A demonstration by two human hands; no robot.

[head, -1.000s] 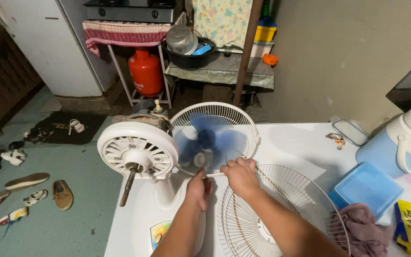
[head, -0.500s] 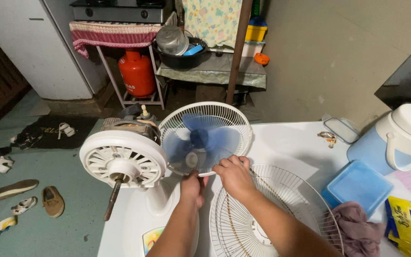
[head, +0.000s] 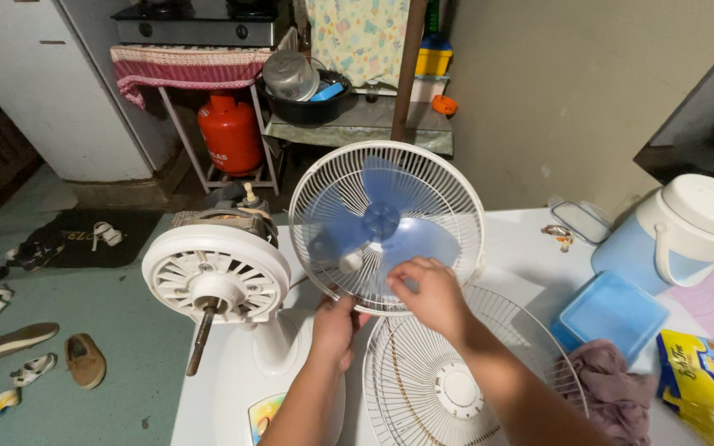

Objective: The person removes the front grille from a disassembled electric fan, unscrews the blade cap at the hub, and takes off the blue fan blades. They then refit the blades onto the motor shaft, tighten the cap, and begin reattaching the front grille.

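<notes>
Holding the grille (head: 386, 225) upright above the bench (head: 530, 256), both hands are closed on its lower rim: the left hand (head: 336, 324) is clenched around the bottom edge, and the right hand (head: 431, 293) is pressed over the lower wires with fingers curled onto them. A blue blade (head: 382, 223) is seen through the wires, though whether it is fixed to the grille cannot be told. A second grille (head: 464, 380) lies flat on the bench just below, and the fan body (head: 216, 277), its bare shaft (head: 200, 334) pointing out, stands just beside on the left. The step is judged best done with the rim gripped evenly on both sides, the wires not squeezed, and the grille kept clear of the shaft while it is turned.
</notes>
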